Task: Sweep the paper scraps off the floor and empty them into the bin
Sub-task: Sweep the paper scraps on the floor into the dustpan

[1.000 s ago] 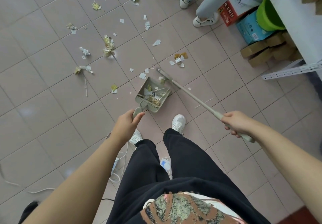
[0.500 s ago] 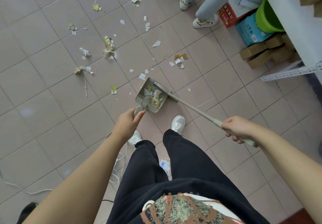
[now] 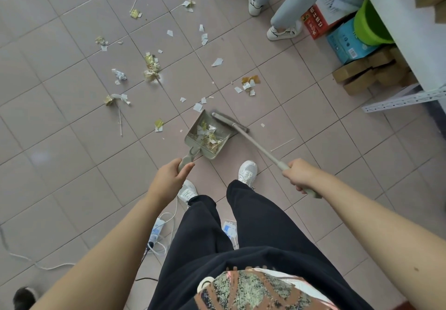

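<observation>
A grey-green dustpan (image 3: pixel 218 151) rests on the tiled floor ahead of my feet, with several white and gold paper scraps inside it. My left hand (image 3: pixel 170 177) grips its handle. My right hand (image 3: pixel 299 174) grips the long handle of a broom (image 3: pixel 255 144), whose head lies along the pan's right rim. More paper scraps (image 3: pixel 150 64) lie scattered on the tiles ahead and to the left, with a small cluster (image 3: pixel 248 84) to the right. A green bin (image 3: pixel 370 26) stands at the upper right.
Another person's legs and white shoes (image 3: pixel 281 32) stand at the top right beside cardboard boxes (image 3: pixel 364 70) and a white shelf (image 3: pixel 405 34). A power strip and white cables (image 3: pixel 156 233) lie on the floor by my feet.
The broom head swept from beyond the pan's open edge into the pan, then moved over to its right rim. The dustpan shifted slightly. Both hands kept their grips.
</observation>
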